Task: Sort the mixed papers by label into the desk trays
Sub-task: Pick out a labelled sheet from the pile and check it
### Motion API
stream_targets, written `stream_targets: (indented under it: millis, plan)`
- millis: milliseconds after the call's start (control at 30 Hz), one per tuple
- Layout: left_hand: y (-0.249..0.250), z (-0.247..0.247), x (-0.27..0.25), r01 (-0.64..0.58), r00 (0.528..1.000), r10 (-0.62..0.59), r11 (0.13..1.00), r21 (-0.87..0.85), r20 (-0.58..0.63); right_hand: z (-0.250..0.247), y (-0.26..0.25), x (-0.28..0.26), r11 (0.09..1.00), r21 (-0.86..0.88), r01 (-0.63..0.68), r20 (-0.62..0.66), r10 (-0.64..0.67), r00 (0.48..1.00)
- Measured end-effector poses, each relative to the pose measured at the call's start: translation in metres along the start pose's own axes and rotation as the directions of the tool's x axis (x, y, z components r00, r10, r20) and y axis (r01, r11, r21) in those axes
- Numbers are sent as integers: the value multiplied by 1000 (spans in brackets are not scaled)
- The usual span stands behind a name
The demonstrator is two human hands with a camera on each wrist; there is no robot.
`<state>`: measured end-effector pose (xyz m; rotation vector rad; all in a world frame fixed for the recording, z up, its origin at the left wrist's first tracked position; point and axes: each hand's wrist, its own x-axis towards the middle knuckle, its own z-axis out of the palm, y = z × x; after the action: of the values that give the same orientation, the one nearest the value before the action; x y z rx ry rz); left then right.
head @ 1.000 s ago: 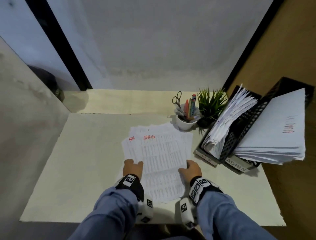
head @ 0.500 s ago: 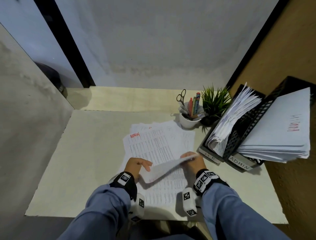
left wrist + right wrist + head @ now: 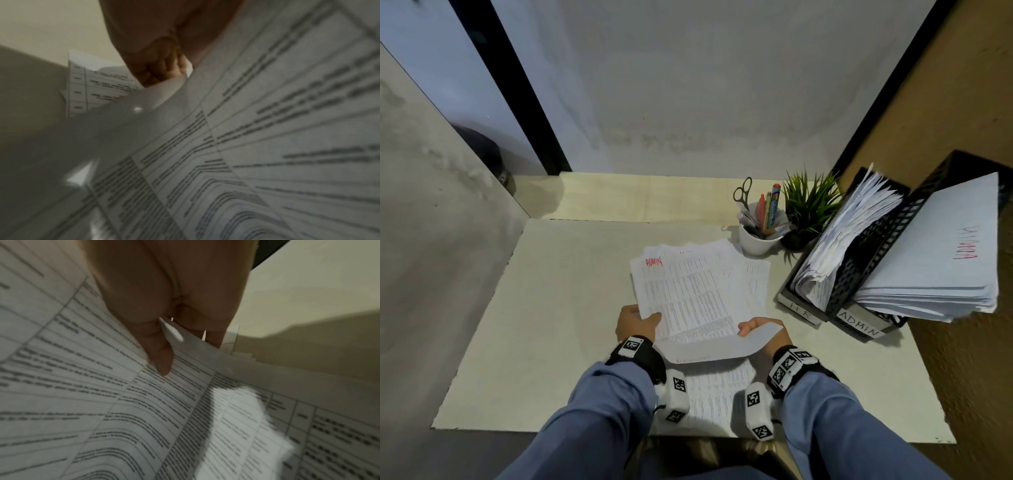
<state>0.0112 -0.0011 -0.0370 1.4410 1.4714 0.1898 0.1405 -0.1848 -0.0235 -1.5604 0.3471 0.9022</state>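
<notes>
Lifting from the head view: left hand [image 3: 637,320] and right hand [image 3: 760,329] pinch one sheet [image 3: 698,308] over the pile [image 3: 722,394] near the table's front edge, probably reading its label. Left wrist: fingers [image 3: 164,68] curl under paper. Right wrist: thumb [image 3: 162,356] clamps its edge.

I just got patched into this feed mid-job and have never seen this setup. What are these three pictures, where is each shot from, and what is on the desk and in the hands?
No machine here: a person with bare hands wears three cameras. The wide picture comes from the head, looking down at the desk. The two close, blurry ones come from cameras on each wrist, looking along the fingers.

On the desk lies a loose pile of printed papers. At the right stand two black trays, HR tray and ADMIN tray, both holding papers. Behind are a white cup of pens and scissors and a small plant.

The left hand and right hand each pinch an edge of one sheet marked ADMIN, its near end curled over.
</notes>
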Motion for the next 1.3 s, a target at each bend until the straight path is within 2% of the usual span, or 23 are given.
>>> stream_targets:
  millis: [67, 133, 200, 300, 400, 500, 567, 633, 667, 700, 767, 833, 933, 1000, 1100, 1167, 1233, 1300]
  plan:
    - [-1, -4, -1, -95, 992, 96, 995, -24, 87, -1, 0, 2, 998, -55, 2, -24, -4, 1000]
    - [-7, -5, 2, -61, 981, 83, 990, -127, 178, -1, -6, 1, 981, -191, 18, -8, -20, 1000]
    - [-15, -5, 8, -31, 975, 74, 978, -204, 210, -2, -13, -5, 965, -264, 5, -12, -8, 1000]
    - [-13, -8, 7, -4, 966, 61, 975, -222, 250, -4, -16, -8, 982, -185, 27, -61, -39, 997]
    - [-1, -9, 0, 19, 946, 54, 975, -223, 318, 1, -17, -11, 994, -34, 108, -22, -109, 994]
    - [12, -15, -7, 71, 938, 14, 970, -231, 348, 5, -32, -18, 989, 13, 149, 0, -149, 989]
    - [26, -23, -22, 76, 931, 55, 938, -339, 361, 6, -46, -23, 986, 10, 167, -39, -167, 985]
    - [39, -28, -35, 114, 912, 116, 850, -514, 394, 7, -57, -24, 977, 39, 209, -13, -209, 978]
    - [46, -31, -40, 111, 902, 161, 812, -573, 401, 9, -62, -23, 969, 31, 245, 9, -245, 969]
    - [54, -32, -45, 56, 894, 225, 802, -595, 387, 10, -66, -25, 958, 13, 288, 18, -288, 957]
    - [70, -36, -57, -105, 901, 321, 814, -571, 292, 15, -78, -37, 926, -15, 377, 21, -376, 926]
    - [84, -38, -61, -245, 909, 381, 815, -525, 168, 18, -91, -55, 859, -24, 511, 43, -510, 859]
    - [97, -41, -64, -402, 873, 483, 794, -457, 71, 19, -101, -80, 750, 38, 660, 40, -661, 749]
    - [91, -37, -62, -410, 878, 472, 828, -382, 83, 19, -91, -81, 759, 4, 651, 25, -650, 759]
    - [59, -25, -55, -326, 908, 363, 925, -195, 208, 19, -57, -64, 837, -201, 510, 13, -518, 855]
    - [44, -20, -55, -314, 899, 334, 942, -114, 282, 14, -43, -57, 858, -297, 419, 11, -436, 900]
    - [50, -23, -60, -333, 884, 356, 934, -126, 304, 8, -49, -56, 854, -297, 427, -1, -448, 894]
    - [70, -28, -69, -387, 843, 420, 907, -165, 335, -2, -70, -66, 824, -261, 503, -28, -528, 849]
